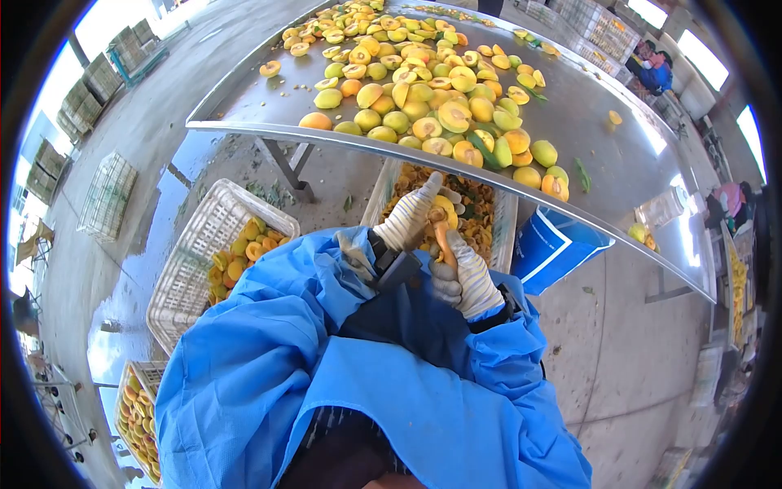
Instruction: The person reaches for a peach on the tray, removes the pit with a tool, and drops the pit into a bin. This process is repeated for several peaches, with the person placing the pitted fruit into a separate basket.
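My left hand (pixel 411 215), in a striped knit glove, is closed around a yellow peach half (pixel 444 213) with its cut face toward me. My right hand (pixel 467 277), gloved alike, grips a small tan-handled tool (pixel 443 243). The tool's upper end meets the fruit's cut face, and its tip is hard to make out. Both hands are close together in front of my chest, just below the metal table's edge. Under them stands a crate (pixel 505 228) full of brownish-orange fruit scraps (pixel 479 224).
The metal table (pixel 236 98) carries many halved peaches (pixel 415 90) and some leaves. To the left are a white crate (pixel 191 253) of peach halves and another fruit crate (pixel 134 416). A blue bin (pixel 544 248) stands under the table's right side. People (pixel 652 69) sit far right.
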`<action>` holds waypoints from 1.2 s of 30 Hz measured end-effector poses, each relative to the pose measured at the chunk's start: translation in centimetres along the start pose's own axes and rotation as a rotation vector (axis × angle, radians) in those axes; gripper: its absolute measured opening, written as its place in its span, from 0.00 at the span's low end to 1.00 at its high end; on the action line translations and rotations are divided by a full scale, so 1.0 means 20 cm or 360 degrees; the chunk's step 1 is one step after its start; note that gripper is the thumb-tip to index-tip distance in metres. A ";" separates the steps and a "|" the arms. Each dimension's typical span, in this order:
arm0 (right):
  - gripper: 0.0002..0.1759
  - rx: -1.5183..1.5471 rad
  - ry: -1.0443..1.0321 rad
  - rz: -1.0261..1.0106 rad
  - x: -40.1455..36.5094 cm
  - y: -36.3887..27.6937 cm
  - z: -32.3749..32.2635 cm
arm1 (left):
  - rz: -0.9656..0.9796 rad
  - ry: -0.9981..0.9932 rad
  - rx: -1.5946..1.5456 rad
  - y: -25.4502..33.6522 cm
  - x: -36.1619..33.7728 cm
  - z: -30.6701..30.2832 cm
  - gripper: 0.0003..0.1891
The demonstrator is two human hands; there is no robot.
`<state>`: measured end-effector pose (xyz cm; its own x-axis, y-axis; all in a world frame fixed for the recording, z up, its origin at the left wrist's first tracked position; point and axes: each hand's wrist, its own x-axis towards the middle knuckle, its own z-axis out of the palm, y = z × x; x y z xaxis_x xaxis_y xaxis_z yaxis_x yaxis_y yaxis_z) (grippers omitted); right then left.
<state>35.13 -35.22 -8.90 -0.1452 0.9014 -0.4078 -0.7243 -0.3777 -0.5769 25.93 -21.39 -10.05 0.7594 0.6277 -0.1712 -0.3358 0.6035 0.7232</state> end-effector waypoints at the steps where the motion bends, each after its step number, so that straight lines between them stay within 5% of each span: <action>1: 0.25 -0.0007 -0.0001 -0.0048 -0.01 0.00 0.00 | -0.0010 -0.0033 -0.0057 0.00 0.00 -0.01 0.28; 4: 0.25 -0.0084 0.0028 -0.0247 -0.01 -0.04 -0.02 | 0.0047 -0.0015 -0.0155 0.00 0.05 -0.07 0.28; 7: 0.25 -0.0672 0.0777 -0.0660 0.00 -0.05 -0.03 | 0.0235 0.0066 -0.0063 -0.04 0.09 -0.15 0.25; 8: 0.22 -0.0967 0.0908 -0.0640 0.01 -0.08 -0.11 | 0.0249 0.0052 -0.0016 -0.04 0.10 -0.18 0.24; 11: 0.21 -0.2655 0.1282 -0.1487 0.04 -0.06 -0.29 | 0.0375 0.0024 0.0263 0.03 0.06 -0.26 0.21; 12: 0.21 -0.2651 0.1323 -0.1047 -0.02 -0.09 -0.21 | 0.0473 0.0029 0.0453 0.08 0.02 -0.27 0.20; 14: 0.26 -0.2726 0.1303 -0.1071 -0.04 -0.09 -0.25 | 0.0465 0.0067 0.0639 0.25 -0.12 -0.29 0.18; 16: 0.30 -0.2779 0.1266 -0.1057 -0.07 -0.09 -0.23 | 0.0493 0.0233 0.1540 0.46 -0.34 -0.32 0.13; 18: 0.31 -0.2946 0.1215 -0.0882 -0.09 -0.11 -0.22 | 0.0006 0.0469 0.2584 0.63 -0.49 -0.40 0.13; 19: 0.31 -0.2995 0.1199 -0.0786 -0.09 -0.12 -0.21 | 0.0328 0.0271 0.3013 0.63 -0.52 -0.67 0.16; 21: 0.33 -0.2940 0.1156 -0.0969 -0.06 -0.11 -0.23 | 0.0753 0.0210 0.3376 0.72 -0.57 -0.74 0.18; 23: 0.34 -0.2867 0.1201 -0.1244 0.01 -0.09 -0.28 | 0.0812 0.0405 0.3169 0.78 -0.43 -0.71 0.19; 26: 0.34 -0.2878 0.1044 -0.0905 0.00 -0.10 -0.21 | 0.0846 0.0678 0.2998 0.90 -0.10 -0.56 0.20; 28: 0.33 -0.2930 0.1026 -0.0794 0.01 -0.08 -0.21 | 0.1219 0.0723 0.2853 0.98 0.24 -0.60 0.22; 30: 0.32 -0.2914 0.0992 -0.0820 0.01 -0.08 -0.23 | 0.0725 0.0880 0.3040 1.08 0.42 -0.36 0.27; 35: 0.31 -0.2841 0.0949 -0.0698 0.02 -0.09 -0.22 | -0.0088 0.0836 0.3292 1.04 0.98 -0.53 0.32; 36: 0.31 -0.2826 0.0942 -0.0708 0.02 -0.10 -0.22 | -0.0048 0.0853 0.3178 1.04 0.98 -0.53 0.30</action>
<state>39.49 -35.05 -10.99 0.3188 0.9477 0.0183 0.8305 -0.2699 -0.4872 27.95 8.74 -5.53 0.4254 0.9028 -0.0623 0.8872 -0.4025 0.2257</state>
